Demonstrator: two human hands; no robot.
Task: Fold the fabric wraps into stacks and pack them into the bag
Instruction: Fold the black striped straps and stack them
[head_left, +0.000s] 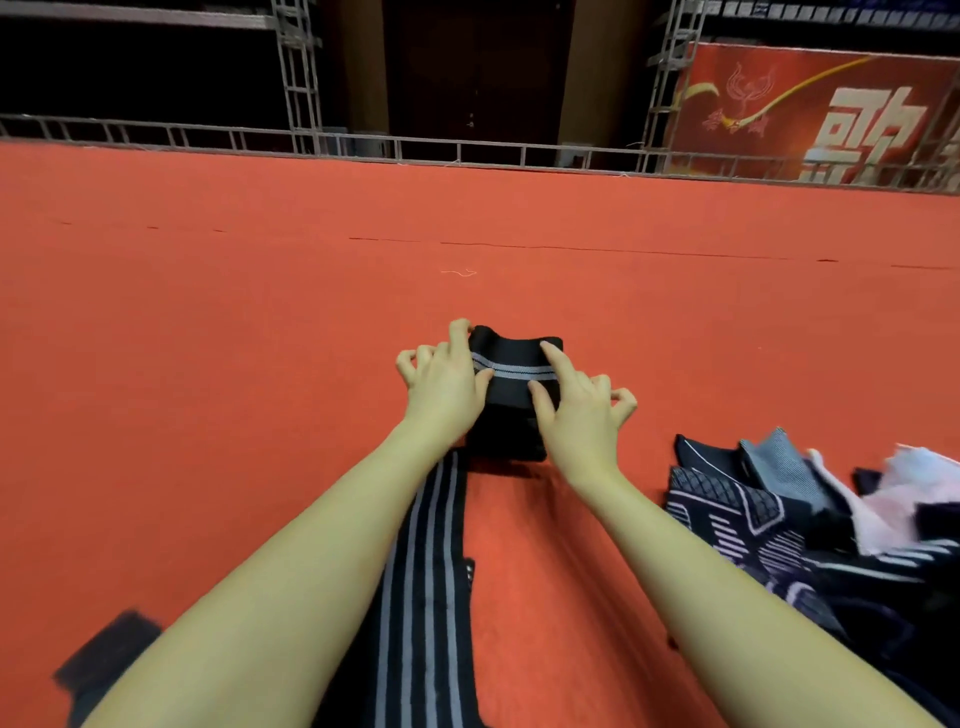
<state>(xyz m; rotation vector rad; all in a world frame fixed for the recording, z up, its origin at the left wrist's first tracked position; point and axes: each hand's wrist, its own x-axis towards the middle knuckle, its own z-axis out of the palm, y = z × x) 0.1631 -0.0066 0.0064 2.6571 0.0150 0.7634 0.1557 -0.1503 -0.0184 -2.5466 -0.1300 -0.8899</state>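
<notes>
A black fabric wrap with grey stripes (514, 369) lies partly folded into a thick block on the red carpet. My left hand (441, 379) pinches its left edge with thumb and forefinger. My right hand (576, 405) pinches the right edge the same way, the other fingers curled. The unfolded tail of the wrap (421, 587) runs back toward me between my forearms. No bag is visible.
A loose pile of dark patterned and pink fabric pieces (810, 525) lies at my right. A black object (104, 654) sits at the lower left. The red carpet (260, 286) stretches ahead to a metal truss rail (467, 150) and a red banner (831, 114).
</notes>
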